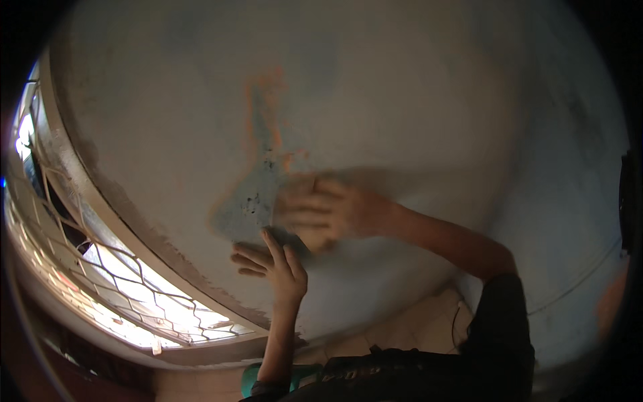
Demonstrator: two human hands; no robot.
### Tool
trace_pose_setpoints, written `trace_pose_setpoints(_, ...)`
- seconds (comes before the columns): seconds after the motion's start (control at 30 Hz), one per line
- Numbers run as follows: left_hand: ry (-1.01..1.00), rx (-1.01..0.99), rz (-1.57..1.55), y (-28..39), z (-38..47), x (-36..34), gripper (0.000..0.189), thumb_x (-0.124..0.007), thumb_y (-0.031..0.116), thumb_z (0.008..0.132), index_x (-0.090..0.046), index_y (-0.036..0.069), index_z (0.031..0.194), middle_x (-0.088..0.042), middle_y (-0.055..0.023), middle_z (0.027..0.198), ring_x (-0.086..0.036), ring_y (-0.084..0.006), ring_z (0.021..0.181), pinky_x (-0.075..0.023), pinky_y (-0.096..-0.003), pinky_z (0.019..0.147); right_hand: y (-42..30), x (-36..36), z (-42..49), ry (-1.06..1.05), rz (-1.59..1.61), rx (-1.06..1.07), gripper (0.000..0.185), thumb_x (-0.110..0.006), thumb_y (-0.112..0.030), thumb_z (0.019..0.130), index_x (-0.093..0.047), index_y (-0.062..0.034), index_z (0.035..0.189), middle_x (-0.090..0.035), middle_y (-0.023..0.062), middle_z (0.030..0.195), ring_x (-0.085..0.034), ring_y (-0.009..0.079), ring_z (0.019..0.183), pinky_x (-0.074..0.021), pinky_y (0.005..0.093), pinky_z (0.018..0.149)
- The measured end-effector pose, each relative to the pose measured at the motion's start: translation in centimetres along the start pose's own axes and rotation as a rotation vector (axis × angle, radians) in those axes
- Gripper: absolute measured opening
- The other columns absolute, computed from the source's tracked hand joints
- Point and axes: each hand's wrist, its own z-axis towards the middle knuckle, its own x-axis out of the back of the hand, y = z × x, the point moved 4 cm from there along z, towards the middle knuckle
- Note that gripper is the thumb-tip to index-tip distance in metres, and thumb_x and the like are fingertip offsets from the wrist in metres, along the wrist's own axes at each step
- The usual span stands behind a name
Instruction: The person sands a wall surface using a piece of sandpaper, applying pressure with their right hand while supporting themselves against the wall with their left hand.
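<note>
A painted wall [402,115] with a worn, patchy area of orange and grey-green and small dark pits fills most of the view. My left hand [274,264] is raised at the wall just below the pitted patch, fingers spread, with nothing seen in it. Blurred, my right hand [334,208] lies against or close to the wall at the right of that patch, its fingers pointing left. Whether something flat is under its palm cannot be told.
A window with a metal grille [135,281] curves along the left side, its frame [95,196] bordering the wall. Tiled floor [402,326] shows at the bottom, with a green object [248,379] beside my left forearm. A thin dark cable [454,324] is near my right elbow.
</note>
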Motion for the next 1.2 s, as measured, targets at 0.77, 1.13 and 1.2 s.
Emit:
trace_pose_setpoints(0.77,0.264,0.171,0.067,6.4,-1.3,-4.9,0.061,-0.03,0.031,0.107,-0.012,0.005,0.159,0.008,-0.0297,0.162,0.011,-0.0524,0.148,0.0038,-0.0644,0.115,4.7,-0.1,2.5,0.108,0.13,0.538,0.039,-0.063,-0.023,0.083,-0.069,-0.0168,0.121,-0.06,-0.003,0.136,-0.045,0.0213,0.136,-0.0344,0.044,0.114)
trace_pose_setpoints(1.13,0.25,0.24,0.052,7.7,-2.5,-7.6,0.072,-0.039,0.039,0.104,-0.014,-0.006,0.155,0.01,-0.0385,0.158,0.014,-0.0589,0.144,0.0085,-0.067,0.113,5.2,1.2,2.9,0.163,0.203,0.159,0.046,-0.061,-0.019,0.082,-0.066,-0.0153,0.127,-0.056,-0.003,0.141,-0.041,0.018,0.139,-0.0311,0.0446,0.117)
trace_pose_setpoints(1.2,0.244,0.233,0.084,6.8,-4.0,-8.6,0.074,-0.04,0.041,0.104,-0.015,-0.006,0.155,0.009,-0.0406,0.156,0.014,-0.0595,0.143,0.0097,-0.067,0.112,8.6,4.3,3.9,0.235,0.027,-0.237,0.051,-0.059,-0.025,0.087,-0.058,-0.0224,0.138,-0.052,-0.0049,0.147,-0.043,0.0181,0.139,-0.0336,0.0433,0.115)
